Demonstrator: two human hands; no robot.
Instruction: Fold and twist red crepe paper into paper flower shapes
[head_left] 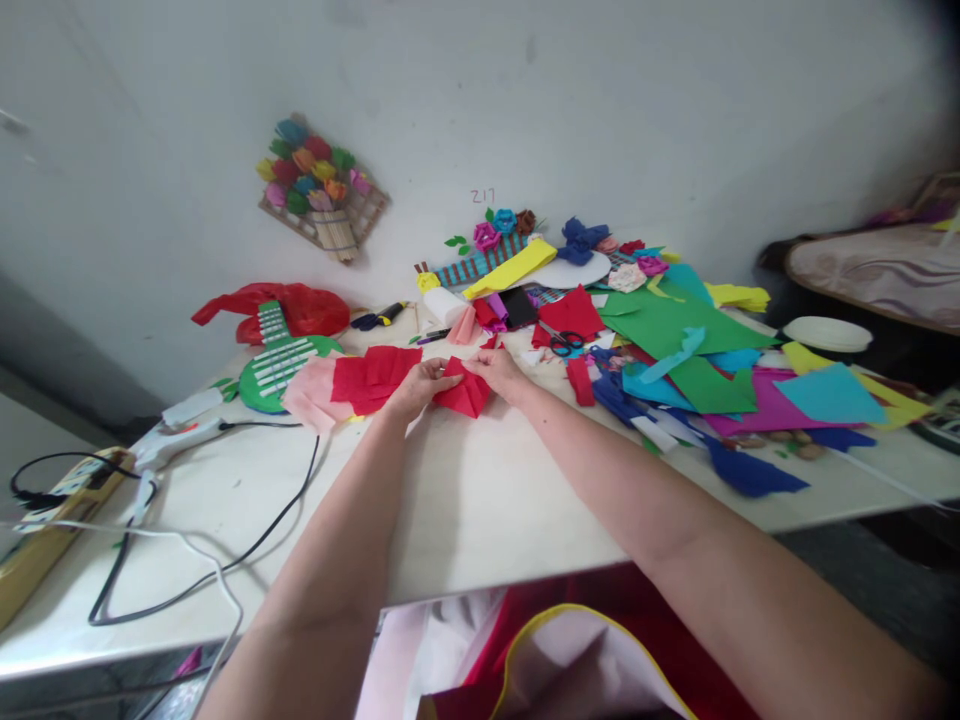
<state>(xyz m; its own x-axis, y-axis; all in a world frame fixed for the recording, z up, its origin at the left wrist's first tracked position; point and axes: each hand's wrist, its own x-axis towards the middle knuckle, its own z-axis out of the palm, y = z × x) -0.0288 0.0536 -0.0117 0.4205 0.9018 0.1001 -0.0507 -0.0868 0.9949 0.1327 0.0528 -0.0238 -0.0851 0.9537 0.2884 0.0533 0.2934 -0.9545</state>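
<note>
Reaching forward from the near edge of the white surface (465, 500), two bare forearms meet at one folded red paper (466, 392). The left hand (417, 385) and right hand (498, 370) both pinch it, fingers closed on its top corners. Thin paper pulled from both sides could tear, and a black cable (247, 545) looping near the left elbow might snag. Farther left lies one glue gun (191, 430); beyond the hands, one pair of scissors (561, 342), and apparently dozens of loose coloured sheets.

Bright, even daylight — soft shadows under the forearms on the pale white tabletop (465, 500); wide-angle bending and dark blur at the corners.
</note>
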